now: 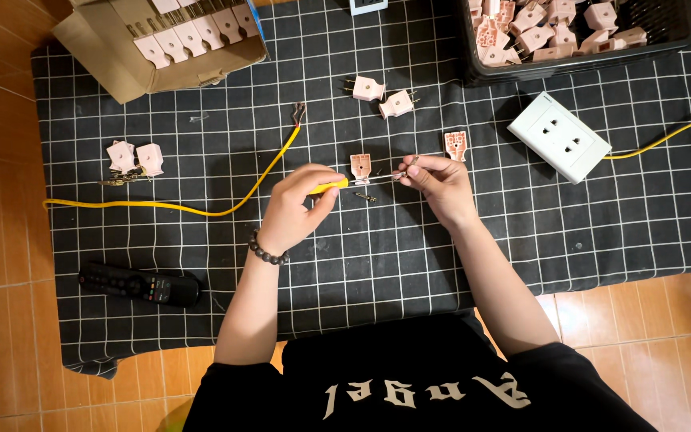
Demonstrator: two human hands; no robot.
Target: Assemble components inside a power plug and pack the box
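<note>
Cardboard box [121, 60] at far left corner held row of pink plug bodies; black crate [481, 72] at far right held loose heap of same. Left hand [297, 210] closed around yellow-handled screwdriver [331, 187], tip toward open plug half [360, 168] on checked mat [409, 264]. Right hand [441, 186] pinched small metal part [406, 170], probably screw or prong. White socket block [560, 136] lay near right edge. Near edge of mat free.

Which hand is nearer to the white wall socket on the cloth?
The right hand. It is left of the white wall socket and slightly below it, with bare cloth between them. The left hand is further left, beyond the right hand.
</note>
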